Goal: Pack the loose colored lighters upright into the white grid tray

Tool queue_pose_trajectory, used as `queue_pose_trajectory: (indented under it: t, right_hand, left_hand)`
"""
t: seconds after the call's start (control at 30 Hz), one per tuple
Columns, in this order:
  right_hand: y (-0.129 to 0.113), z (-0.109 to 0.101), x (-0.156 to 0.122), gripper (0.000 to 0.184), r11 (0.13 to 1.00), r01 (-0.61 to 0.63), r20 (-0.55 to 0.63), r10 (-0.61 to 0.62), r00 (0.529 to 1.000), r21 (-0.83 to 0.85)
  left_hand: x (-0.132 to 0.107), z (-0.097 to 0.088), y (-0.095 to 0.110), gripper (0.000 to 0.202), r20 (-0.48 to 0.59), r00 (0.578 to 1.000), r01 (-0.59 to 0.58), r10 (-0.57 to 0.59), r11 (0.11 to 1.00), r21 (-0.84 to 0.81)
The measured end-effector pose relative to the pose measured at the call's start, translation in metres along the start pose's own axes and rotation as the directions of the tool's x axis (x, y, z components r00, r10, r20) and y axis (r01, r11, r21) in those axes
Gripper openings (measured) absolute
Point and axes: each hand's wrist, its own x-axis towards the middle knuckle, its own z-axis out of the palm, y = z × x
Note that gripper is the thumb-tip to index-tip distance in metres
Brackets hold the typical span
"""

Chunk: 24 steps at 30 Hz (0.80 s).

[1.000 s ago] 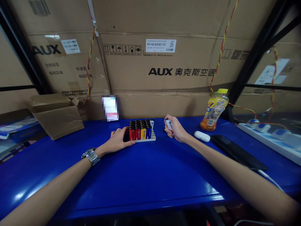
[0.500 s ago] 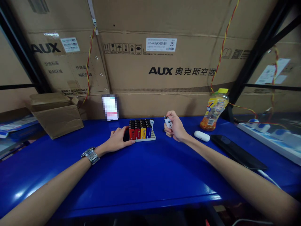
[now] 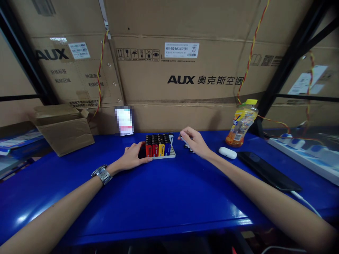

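Several lighters (image 3: 155, 150) in red, yellow, blue and white stand upright in rows in a pale tray (image 3: 172, 155). My left hand (image 3: 132, 155) grips the left side of this tray, thumb along its front edge and fingers behind. To the right of the tray, my right hand (image 3: 194, 141) pinches a white lighter (image 3: 184, 138), held tilted with its dark end toward the tray and apart from it. Small black-and-white items (image 3: 188, 146), partly covered by that hand, show beneath it; their kind is hard to tell.
On the blue table (image 3: 159, 197), a drink bottle (image 3: 241, 123), white earbud case (image 3: 227, 152) and black phone (image 3: 267, 170) with cable lie right, beside a power strip (image 3: 304, 155). An open carton (image 3: 63, 130) stands left, a lit screen (image 3: 124, 121) behind. Large cartons (image 3: 148, 84) form the back.
My right hand has turned over and shifted slightly left, so the white lighter now tilts toward the tray. Dark-and-white items show below it. My left hand and the tray stay put.
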Motion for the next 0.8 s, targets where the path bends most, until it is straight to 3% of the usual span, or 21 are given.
queue_pose_trajectory:
  t: [0.07, 0.17, 0.43, 0.8]
  right_hand:
    - [0.002, -0.001, 0.002, 0.032, 0.984, 0.113, -0.038, -0.120, 0.992, -0.139]
    - [0.006, 0.000, 0.005, 0.029, 0.955, 0.163, -0.058, -0.183, 0.981, -0.247]
    - [0.012, 0.012, 0.006, 0.033, 0.990, -0.017, 0.012, 0.016, 1.000, 0.139]
    - [0.017, 0.015, 0.008, 0.028, 0.986, -0.059, 0.097, 0.044, 0.994, 0.157]
  left_hand:
    - [0.000, -0.001, 0.001, 0.087, 0.005, 1.000, 0.005, -0.005, 1.000, 0.003]
    - [0.000, -0.001, 0.001, 0.087, 0.001, 1.000, 0.007, -0.007, 1.000, 0.014]
    - [0.002, 0.002, -0.002, 0.083, -0.013, 1.000, -0.005, 0.005, 1.000, 0.029]
    - [0.002, 0.004, -0.004, 0.082, -0.038, 0.999, -0.017, 0.018, 0.999, 0.030]
